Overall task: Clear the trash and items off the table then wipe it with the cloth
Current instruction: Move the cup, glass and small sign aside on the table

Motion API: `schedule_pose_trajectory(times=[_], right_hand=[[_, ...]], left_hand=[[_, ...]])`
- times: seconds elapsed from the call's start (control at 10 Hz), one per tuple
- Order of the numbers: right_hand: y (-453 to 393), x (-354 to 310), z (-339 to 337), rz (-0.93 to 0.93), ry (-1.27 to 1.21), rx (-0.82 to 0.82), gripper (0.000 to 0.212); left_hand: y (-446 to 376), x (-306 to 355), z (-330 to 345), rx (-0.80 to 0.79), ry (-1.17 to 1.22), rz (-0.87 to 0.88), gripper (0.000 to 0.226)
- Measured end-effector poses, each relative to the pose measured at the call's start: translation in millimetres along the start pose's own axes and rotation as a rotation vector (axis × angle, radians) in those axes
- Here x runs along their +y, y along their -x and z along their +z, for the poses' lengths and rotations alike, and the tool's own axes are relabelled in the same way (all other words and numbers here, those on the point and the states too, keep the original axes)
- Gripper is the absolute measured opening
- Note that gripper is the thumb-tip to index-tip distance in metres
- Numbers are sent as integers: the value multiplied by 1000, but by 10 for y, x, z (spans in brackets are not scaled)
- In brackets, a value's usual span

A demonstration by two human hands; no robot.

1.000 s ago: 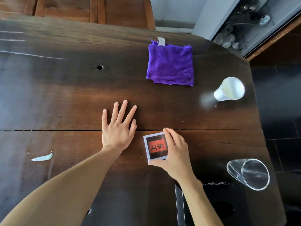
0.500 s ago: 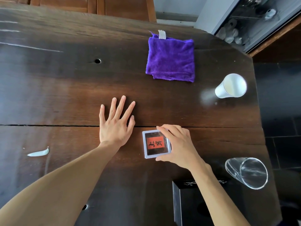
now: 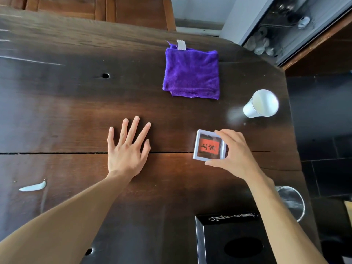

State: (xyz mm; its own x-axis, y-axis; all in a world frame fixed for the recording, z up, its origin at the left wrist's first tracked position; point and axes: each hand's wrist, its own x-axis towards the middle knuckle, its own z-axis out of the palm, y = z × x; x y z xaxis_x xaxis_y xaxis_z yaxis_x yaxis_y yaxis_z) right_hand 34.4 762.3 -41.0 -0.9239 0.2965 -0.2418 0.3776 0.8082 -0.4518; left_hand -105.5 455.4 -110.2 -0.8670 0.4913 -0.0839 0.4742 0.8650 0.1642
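My right hand (image 3: 234,153) grips a small white-framed box (image 3: 208,146) with a red label, held right of the middle of the dark wooden table (image 3: 66,103). My left hand (image 3: 127,149) lies flat on the table, fingers spread, holding nothing. A folded purple cloth (image 3: 191,73) lies beyond the hands. To its right a white paper cup (image 3: 261,103) stands near the table's right edge. A clear glass (image 3: 291,202) is partly hidden behind my right forearm. A white smear (image 3: 33,186) marks the table at the left.
A black box (image 3: 234,242) with a round hole on top stands at the near right edge of the table. Small holes (image 3: 105,75) dot the wood. A crack runs across the table under my hands. A dark tiled floor lies to the right.
My right hand has carried the white-framed box to the right and a little farther away. My left hand stays flat in the same place on the table.
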Motion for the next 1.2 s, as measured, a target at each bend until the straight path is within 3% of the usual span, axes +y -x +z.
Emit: schedule_pose_trajectory(times=[0.4,0.5,0.7,1.2], right_hand=[[42,176,-111,66,61,-172,104],[64,149,-81,54,46,-140,114],[126,-18,5,-6,62,-73,102],[113,62,-116,140,6,-123,97]], left_hand=[[0,17,-12,-8,-13,-8,57],[7,14,-15,-8,-17,-10,57],[3,10,1,4,-20,-9,57],[2,4,13,10,-28,-12,56]])
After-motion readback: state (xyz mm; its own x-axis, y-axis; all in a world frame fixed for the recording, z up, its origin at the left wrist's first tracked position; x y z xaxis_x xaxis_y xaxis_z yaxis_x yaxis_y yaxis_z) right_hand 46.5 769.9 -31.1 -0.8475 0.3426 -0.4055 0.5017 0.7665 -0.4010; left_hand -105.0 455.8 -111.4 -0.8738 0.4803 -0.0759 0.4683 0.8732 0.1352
